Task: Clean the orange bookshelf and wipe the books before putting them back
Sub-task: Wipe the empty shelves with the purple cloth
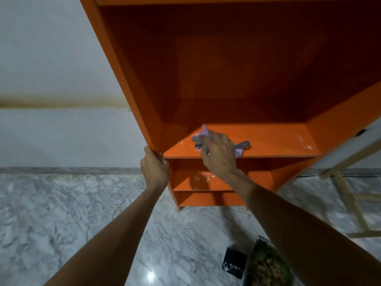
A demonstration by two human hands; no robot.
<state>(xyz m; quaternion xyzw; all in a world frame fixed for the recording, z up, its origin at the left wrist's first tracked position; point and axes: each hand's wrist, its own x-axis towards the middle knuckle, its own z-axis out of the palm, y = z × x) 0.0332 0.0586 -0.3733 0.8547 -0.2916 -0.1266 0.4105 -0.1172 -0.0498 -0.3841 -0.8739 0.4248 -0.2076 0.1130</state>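
The orange bookshelf (226, 58) is standing open towards the camera, a tall box of flat, smooth panels with sharp square edges and a glossy painted finish that is catching light on its horizontal boards. Its large upper compartment is holding nothing but a cloth (203, 134), a soft, crumpled rag in pale purple with grey edging and a grey loop trailing out to the right. The cloth is lying on the shelf board (274, 141) near the front edge and towards the left. The right hand (218, 153) is lying on top of it, fingers bent down over the fabric and pressing it against the board, so that the cloth is showing beyond the fingertips and beside the wrist. White specks (305, 144) are dotting the board's right end, and more are scattered across the lower shelf (202, 182) under the wrist. The left hand (154, 168) is gripping the front edge of the bookshelf's left side panel just below the board's level, fingers wrapped round the edge and thumb on the outer face. On the polished grey-white marbled floor (51, 213), two books (266, 265) are lying near the bottom edge under the right forearm, one with a busy green cover, the other small and dark. A thin white cable (107, 215) is curling across the floor to the left of the bookshelf, and a pale wooden frame (350, 203) of slim square bars is leaning at the right. A plain whitish wall (51, 58) is rising behind.
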